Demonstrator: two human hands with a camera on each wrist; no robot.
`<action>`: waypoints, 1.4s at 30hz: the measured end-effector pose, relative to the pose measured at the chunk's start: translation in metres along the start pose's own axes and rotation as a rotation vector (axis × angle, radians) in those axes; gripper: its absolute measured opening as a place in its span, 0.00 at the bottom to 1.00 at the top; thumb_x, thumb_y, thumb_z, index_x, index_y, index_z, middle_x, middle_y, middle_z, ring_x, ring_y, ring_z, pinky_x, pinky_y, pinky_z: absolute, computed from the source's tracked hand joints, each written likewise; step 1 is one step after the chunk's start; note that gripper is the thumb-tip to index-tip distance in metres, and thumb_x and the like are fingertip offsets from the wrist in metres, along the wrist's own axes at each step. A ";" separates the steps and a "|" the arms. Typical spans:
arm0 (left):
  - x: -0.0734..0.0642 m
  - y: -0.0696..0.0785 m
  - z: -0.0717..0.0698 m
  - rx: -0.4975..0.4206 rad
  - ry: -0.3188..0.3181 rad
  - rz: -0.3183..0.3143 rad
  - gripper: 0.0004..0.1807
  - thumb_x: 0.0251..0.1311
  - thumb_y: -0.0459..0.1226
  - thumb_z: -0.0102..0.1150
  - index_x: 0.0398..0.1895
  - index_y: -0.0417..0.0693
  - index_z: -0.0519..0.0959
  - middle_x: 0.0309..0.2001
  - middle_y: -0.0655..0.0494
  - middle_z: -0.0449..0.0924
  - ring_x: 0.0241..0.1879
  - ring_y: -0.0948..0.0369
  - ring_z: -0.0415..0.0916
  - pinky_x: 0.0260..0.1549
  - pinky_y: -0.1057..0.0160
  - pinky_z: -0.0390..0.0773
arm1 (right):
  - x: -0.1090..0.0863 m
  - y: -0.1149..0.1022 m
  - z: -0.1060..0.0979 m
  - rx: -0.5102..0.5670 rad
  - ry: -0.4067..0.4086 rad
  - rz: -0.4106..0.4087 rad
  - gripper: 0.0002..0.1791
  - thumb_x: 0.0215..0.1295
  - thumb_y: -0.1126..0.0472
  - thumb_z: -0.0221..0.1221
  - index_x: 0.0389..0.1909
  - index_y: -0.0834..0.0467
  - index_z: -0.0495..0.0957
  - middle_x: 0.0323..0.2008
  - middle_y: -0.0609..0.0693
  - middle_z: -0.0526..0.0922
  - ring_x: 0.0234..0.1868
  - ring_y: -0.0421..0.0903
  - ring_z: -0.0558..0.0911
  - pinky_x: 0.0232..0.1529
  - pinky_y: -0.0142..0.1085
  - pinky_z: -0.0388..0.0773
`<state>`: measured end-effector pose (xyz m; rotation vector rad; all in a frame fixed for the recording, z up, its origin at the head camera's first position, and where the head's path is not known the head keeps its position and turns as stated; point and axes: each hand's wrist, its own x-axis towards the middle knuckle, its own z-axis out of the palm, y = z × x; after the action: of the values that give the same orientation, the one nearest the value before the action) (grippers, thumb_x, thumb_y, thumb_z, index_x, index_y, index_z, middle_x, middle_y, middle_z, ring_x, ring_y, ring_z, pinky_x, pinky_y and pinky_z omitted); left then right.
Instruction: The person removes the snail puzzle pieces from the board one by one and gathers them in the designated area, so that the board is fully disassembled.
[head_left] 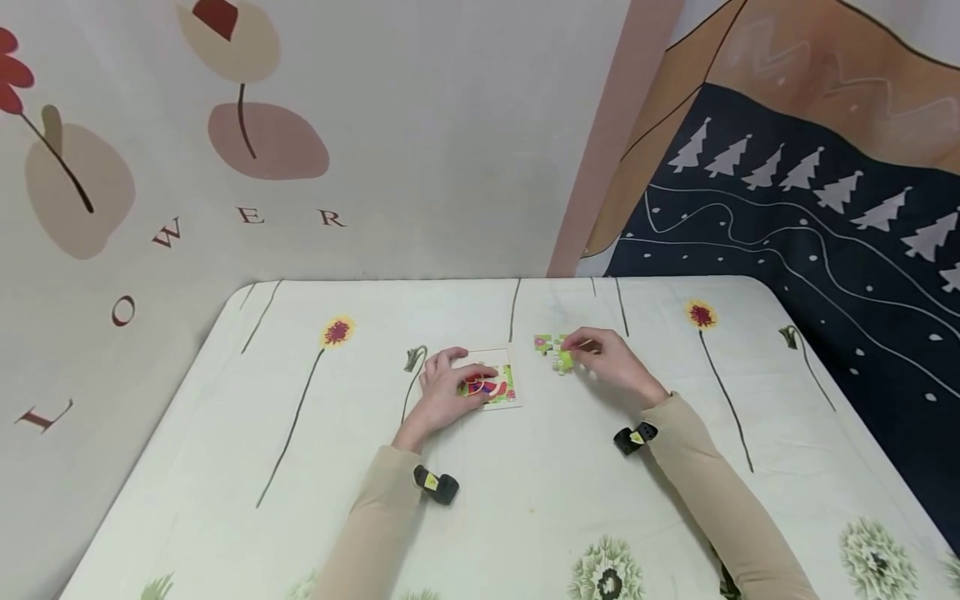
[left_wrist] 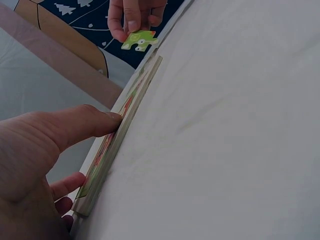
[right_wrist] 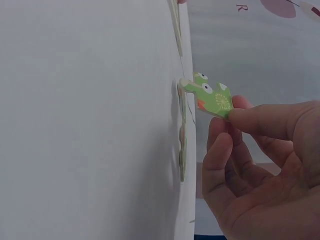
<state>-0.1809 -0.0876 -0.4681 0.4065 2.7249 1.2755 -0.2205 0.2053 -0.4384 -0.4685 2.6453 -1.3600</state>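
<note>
My left hand (head_left: 445, 393) rests on a small square jigsaw puzzle board (head_left: 512, 406) with a pale frame and a red, blue and green picture. In the left wrist view its thumb (left_wrist: 102, 122) lies nearly straight across the picture, and other fingertips are at the near end of the board. My right hand (head_left: 609, 358) pinches a green puzzle piece (right_wrist: 215, 97) with printed eyes between thumb and fingers. The right wrist view has this piece tilted and raised off the table, near loose puzzle pieces (head_left: 543, 342) right of the board.
A white cloth (head_left: 300, 517) printed with flowers covers the table. Behind its far edge hangs a pale fabric backdrop (head_left: 450, 167) with lettering, next to a dark panel with printed trees (head_left: 802, 171). A black camera is strapped to each wrist.
</note>
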 end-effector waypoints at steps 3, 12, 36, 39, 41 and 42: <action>0.000 0.001 0.000 0.001 -0.002 -0.001 0.19 0.53 0.38 0.69 0.51 0.54 0.85 0.70 0.40 0.58 0.69 0.39 0.43 0.61 0.37 0.47 | -0.001 0.003 -0.003 -0.004 0.001 -0.001 0.10 0.67 0.71 0.56 0.45 0.65 0.82 0.50 0.63 0.85 0.48 0.56 0.83 0.51 0.41 0.77; 0.000 0.000 0.000 0.006 -0.003 -0.003 0.20 0.52 0.37 0.69 0.51 0.55 0.84 0.70 0.40 0.58 0.69 0.39 0.43 0.62 0.37 0.47 | -0.004 0.009 -0.013 -0.037 0.017 0.017 0.10 0.68 0.71 0.56 0.46 0.66 0.82 0.49 0.63 0.84 0.48 0.56 0.83 0.49 0.38 0.76; -0.001 0.000 0.000 0.007 -0.006 -0.015 0.20 0.52 0.37 0.69 0.51 0.56 0.84 0.70 0.41 0.58 0.70 0.41 0.43 0.63 0.38 0.46 | -0.003 0.025 -0.041 -0.079 -0.005 0.135 0.12 0.71 0.68 0.54 0.50 0.66 0.80 0.53 0.65 0.81 0.48 0.56 0.81 0.40 0.31 0.74; -0.001 0.000 0.000 0.008 -0.006 -0.015 0.20 0.52 0.37 0.69 0.51 0.56 0.84 0.70 0.41 0.58 0.70 0.40 0.43 0.63 0.37 0.46 | 0.001 0.027 -0.043 -0.069 -0.012 0.163 0.12 0.71 0.68 0.53 0.50 0.66 0.80 0.54 0.65 0.80 0.45 0.52 0.80 0.38 0.30 0.74; -0.001 0.000 0.000 0.009 -0.005 -0.016 0.20 0.52 0.37 0.69 0.51 0.56 0.84 0.70 0.41 0.58 0.70 0.40 0.43 0.63 0.37 0.46 | 0.004 0.027 -0.044 -0.058 -0.016 0.176 0.12 0.72 0.68 0.53 0.51 0.67 0.80 0.53 0.65 0.80 0.42 0.49 0.79 0.36 0.30 0.75; -0.001 0.000 0.000 0.010 -0.004 -0.016 0.20 0.53 0.37 0.69 0.51 0.56 0.84 0.70 0.41 0.58 0.70 0.40 0.43 0.63 0.37 0.46 | 0.005 0.027 -0.044 -0.052 -0.019 0.182 0.12 0.72 0.68 0.53 0.51 0.67 0.79 0.53 0.65 0.80 0.41 0.48 0.79 0.36 0.30 0.75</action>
<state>-0.1802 -0.0879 -0.4684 0.3875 2.7267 1.2563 -0.2423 0.2524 -0.4348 -0.2379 2.6385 -1.2295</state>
